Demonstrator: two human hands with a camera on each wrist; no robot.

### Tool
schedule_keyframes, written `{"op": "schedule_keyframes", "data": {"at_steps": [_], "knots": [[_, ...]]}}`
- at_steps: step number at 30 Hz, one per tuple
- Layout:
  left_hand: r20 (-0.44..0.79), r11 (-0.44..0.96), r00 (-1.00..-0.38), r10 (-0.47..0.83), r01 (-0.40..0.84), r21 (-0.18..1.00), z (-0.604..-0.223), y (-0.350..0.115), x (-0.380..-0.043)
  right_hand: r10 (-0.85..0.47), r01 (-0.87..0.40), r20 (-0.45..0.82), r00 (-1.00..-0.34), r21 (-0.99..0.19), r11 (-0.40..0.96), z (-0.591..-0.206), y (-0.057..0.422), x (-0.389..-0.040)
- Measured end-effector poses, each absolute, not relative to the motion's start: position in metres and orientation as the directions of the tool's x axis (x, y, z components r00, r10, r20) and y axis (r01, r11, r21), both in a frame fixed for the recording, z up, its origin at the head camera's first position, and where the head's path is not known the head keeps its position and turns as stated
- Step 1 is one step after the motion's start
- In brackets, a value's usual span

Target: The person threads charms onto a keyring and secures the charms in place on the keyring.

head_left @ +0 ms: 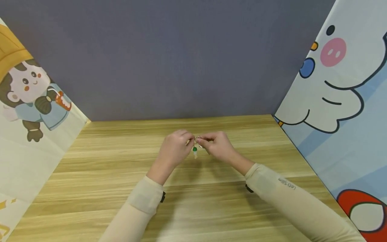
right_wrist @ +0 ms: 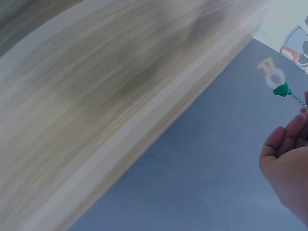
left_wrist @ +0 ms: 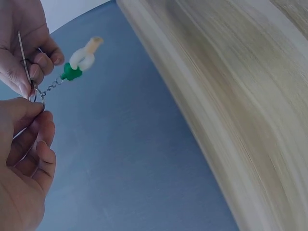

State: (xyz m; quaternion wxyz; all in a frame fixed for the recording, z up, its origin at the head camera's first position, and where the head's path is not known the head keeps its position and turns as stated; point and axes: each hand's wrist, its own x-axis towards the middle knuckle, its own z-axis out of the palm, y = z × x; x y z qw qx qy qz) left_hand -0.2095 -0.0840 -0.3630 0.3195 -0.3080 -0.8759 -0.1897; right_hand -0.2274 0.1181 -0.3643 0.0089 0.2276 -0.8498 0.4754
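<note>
Both hands meet over the middle of the table around a small keychain. My left hand (head_left: 176, 148) pinches its metal key ring (left_wrist: 43, 98) between thumb and forefinger. From the other side, my right hand (head_left: 220, 147) pinches at the same ring, where a thin metal piece (left_wrist: 23, 55) appears edge-on; whether it is a key I cannot tell. A short chain (left_wrist: 52, 86) links the ring to a charm (head_left: 195, 152) with a green cap and a white loop with a tan end, hanging below the fingers. In the right wrist view the ring is cut off, but the charm (right_wrist: 275, 78) shows.
The wood-grain table (head_left: 121, 188) spreads under both hands. A plain dark grey-blue panel (head_left: 187, 60) stands behind it. Cartoon-printed panels, one at the left (head_left: 36, 141) and one at the right (head_left: 329, 141), border the sides.
</note>
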Motion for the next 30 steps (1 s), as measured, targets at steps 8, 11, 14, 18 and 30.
{"op": "schedule_keyframes", "data": {"at_steps": [8,11,14,18,30], "knots": [[0.700,0.728,-0.602,0.384,0.664,0.171,-0.365,-0.085,-0.208,-0.353,-0.403,0.266,-0.897,-0.819,0.408,-0.367,0.114,-0.225],[0.705,0.728,-0.606,0.368,0.660,0.187,-0.365,-0.086,-0.207,-0.346,-0.396,0.264,-0.900,-0.828,0.397,-0.368,0.112,-0.225],[0.697,0.729,-0.622,0.357,0.652,0.208,-0.365,-0.086,-0.206,-0.341,-0.384,0.256,-0.905,-0.835,0.394,-0.369,0.110,-0.224],[0.679,0.734,-0.653,0.336,0.633,0.246,-0.366,-0.087,-0.205,-0.337,-0.388,0.261,-0.905,-0.831,0.399,-0.369,0.109,-0.222],[0.685,0.656,-0.696,0.218,0.624,0.425,-0.371,-0.089,-0.204,-0.325,-0.393,0.282,-0.903,-0.848,0.355,-0.371,0.105,-0.219]]}}
